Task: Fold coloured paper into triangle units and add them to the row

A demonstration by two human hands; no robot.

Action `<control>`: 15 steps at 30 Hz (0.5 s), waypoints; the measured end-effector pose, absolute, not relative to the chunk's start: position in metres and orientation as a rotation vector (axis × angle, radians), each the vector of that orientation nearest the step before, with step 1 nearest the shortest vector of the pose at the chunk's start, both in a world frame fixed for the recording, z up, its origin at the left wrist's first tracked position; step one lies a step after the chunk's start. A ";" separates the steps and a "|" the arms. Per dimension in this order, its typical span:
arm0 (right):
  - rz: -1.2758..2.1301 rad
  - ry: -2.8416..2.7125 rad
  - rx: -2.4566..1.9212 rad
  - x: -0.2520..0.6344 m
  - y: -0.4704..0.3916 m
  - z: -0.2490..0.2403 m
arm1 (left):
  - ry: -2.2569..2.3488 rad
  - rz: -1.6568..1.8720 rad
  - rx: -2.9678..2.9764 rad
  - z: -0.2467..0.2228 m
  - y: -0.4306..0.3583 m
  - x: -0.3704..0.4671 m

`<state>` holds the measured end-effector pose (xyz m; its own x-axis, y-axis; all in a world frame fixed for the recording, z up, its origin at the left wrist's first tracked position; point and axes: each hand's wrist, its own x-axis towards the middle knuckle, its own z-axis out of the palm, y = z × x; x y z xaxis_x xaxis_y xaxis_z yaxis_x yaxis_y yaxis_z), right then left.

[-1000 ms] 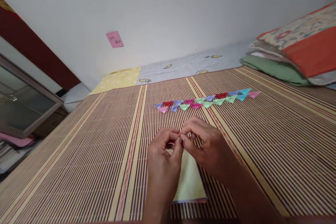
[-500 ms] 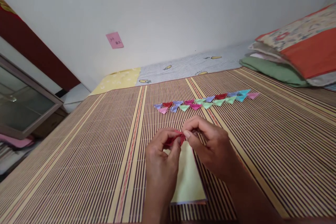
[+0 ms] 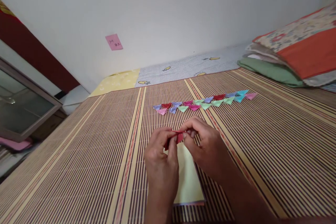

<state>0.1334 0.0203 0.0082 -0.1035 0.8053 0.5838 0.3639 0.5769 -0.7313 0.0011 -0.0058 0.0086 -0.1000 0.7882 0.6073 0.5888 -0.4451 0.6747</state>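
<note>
A small folded red paper [image 3: 179, 137] is pinched between both hands. My left hand [image 3: 162, 155] grips its left part with thumb and fingers. At its right end, my right hand [image 3: 202, 143] is closed on the paper between thumb and index finger. Beneath and behind the hands lies a stack of paper with a pale yellow sheet [image 3: 187, 178] on top. Farther away, several small folded paper triangles [image 3: 206, 105] in red, pink, green, blue and purple form two rows on the striped mat [image 3: 91, 164].
Folded bedding and an orange floral pillow [image 3: 309, 52] are piled at the right. A checked cloth [image 3: 181, 64] and a yellow cloth [image 3: 118, 80] border the wall. A pink note [image 3: 114, 42] hangs there. At the left stands a glass-fronted cabinet [image 3: 26, 101].
Both hands have shifted slightly, the right one a little to the left. The red paper is turned, with its upper edge now flatter and more of its face showing.
</note>
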 end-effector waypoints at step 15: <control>0.307 -1.819 -1.025 0.130 0.023 0.003 | 1.507 1.445 2.012 0.007 -0.004 0.001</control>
<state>0.1304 0.0226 0.0035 -0.1568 0.7586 0.6324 0.5090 0.6108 -0.6065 0.0006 -0.0040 0.0068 -0.0219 0.8303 0.5569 0.5911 -0.4385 0.6770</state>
